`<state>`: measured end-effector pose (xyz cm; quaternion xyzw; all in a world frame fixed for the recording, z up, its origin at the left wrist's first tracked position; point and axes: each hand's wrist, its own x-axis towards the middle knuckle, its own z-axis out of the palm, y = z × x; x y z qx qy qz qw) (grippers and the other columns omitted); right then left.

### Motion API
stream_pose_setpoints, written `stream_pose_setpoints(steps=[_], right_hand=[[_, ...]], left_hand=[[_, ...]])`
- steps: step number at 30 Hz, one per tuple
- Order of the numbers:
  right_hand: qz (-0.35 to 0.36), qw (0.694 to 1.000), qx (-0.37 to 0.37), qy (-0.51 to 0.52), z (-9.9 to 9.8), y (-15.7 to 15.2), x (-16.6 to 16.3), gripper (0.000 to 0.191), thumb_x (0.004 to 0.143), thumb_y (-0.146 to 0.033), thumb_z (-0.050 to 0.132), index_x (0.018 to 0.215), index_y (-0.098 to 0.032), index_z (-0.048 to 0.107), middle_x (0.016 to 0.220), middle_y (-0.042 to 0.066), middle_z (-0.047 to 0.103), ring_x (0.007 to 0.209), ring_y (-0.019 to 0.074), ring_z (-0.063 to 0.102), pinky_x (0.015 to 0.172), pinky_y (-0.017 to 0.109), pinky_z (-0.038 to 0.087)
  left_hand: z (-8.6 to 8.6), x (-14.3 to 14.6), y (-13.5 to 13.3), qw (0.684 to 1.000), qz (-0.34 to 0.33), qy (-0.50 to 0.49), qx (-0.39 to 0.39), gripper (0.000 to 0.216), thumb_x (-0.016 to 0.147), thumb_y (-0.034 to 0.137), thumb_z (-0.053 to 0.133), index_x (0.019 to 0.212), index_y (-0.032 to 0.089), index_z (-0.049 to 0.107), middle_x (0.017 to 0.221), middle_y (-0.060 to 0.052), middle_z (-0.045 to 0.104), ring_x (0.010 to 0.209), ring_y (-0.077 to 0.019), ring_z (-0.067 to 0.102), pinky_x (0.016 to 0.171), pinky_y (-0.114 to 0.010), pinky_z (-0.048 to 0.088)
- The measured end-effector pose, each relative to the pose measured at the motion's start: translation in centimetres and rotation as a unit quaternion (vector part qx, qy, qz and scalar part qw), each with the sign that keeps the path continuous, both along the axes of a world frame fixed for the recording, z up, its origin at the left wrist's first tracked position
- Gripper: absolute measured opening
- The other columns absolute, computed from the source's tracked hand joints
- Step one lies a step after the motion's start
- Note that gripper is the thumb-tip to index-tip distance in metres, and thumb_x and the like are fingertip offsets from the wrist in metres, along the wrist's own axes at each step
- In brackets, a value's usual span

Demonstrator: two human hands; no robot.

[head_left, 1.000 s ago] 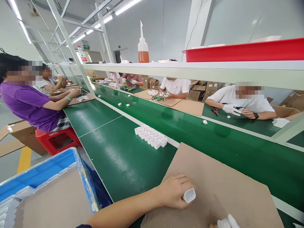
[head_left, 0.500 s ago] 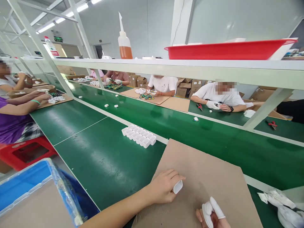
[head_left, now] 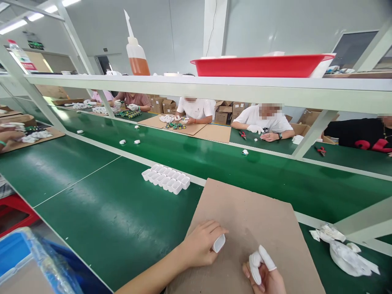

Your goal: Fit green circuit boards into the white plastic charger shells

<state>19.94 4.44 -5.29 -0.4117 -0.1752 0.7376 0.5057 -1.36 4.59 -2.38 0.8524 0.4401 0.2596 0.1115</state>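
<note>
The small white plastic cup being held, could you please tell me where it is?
Head view, bottom centre: the small white plastic cup is gripped in the left hand, over the brown cardboard sheet, left of the right hand.

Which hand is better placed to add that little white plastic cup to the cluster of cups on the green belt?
Left, probably. The left hand grips the white plastic cup and lies nearer the cluster of cups; the right hand, in finger cots, holds nothing visible and sits farther away.
</note>
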Motion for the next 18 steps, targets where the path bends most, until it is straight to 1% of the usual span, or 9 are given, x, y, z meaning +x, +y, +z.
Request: stream_pose_setpoints(steps=[5, 7, 14, 18], right_hand=[[0.021, 0.999, 0.029, 0.005, -0.59, -0.11, -0.06, 0.055, 0.052, -0.062, 0.086, 0.048, -0.019, 0.05, 0.037, -0.009, 0.038, 0.034, 0.0033, 0.022, 0.05, 0.029, 0.035], [0.018, 0.999, 0.042, 0.013, -0.59, -0.2, -0.17, 0.055, 0.055, -0.062, 0.084, 0.048, -0.019, 0.051, 0.038, -0.008, 0.038, 0.035, 0.003, 0.021, 0.051, 0.028, 0.035], [0.014, 0.998, 0.055, 0.035, -0.27, -0.32, -0.55, 0.057, 0.06, -0.058, 0.084, 0.044, -0.019, 0.045, 0.037, -0.007, 0.037, 0.037, 0.0038, 0.021, 0.052, 0.028, 0.035], [0.001, 0.997, 0.059, 0.04, -0.16, -0.54, -0.71, 0.05, 0.063, -0.056, 0.082, 0.05, -0.018, 0.053, 0.041, -0.008, 0.042, 0.038, 0.0041, 0.019, 0.054, 0.029, 0.036]], left_hand=[[-0.06, -0.09, -0.16, 1.0, -0.002, 0.006, -0.002, 0.041, 0.077, 0.009, 0.055, 0.116, 0.019, 0.056, 0.101, -0.008, 0.067, 0.089, -0.0249, 0.063, 0.076, -0.036, 0.054], [-0.07, -0.11, -0.21, 1.0, -0.004, 0.005, -0.003, 0.041, 0.077, 0.008, 0.054, 0.116, 0.019, 0.056, 0.1, -0.009, 0.066, 0.089, -0.0253, 0.063, 0.076, -0.037, 0.054], [0.19, -0.18, -0.25, 1.0, -0.007, -0.007, -0.004, 0.039, 0.078, 0.005, 0.051, 0.115, 0.018, 0.056, 0.098, -0.009, 0.066, 0.09, -0.0251, 0.062, 0.077, -0.037, 0.054], [0.29, -0.17, -0.26, 1.0, -0.015, -0.008, 0.0, 0.039, 0.079, 0.004, 0.049, 0.115, 0.019, 0.056, 0.098, -0.008, 0.065, 0.09, -0.0245, 0.063, 0.077, -0.037, 0.055]])
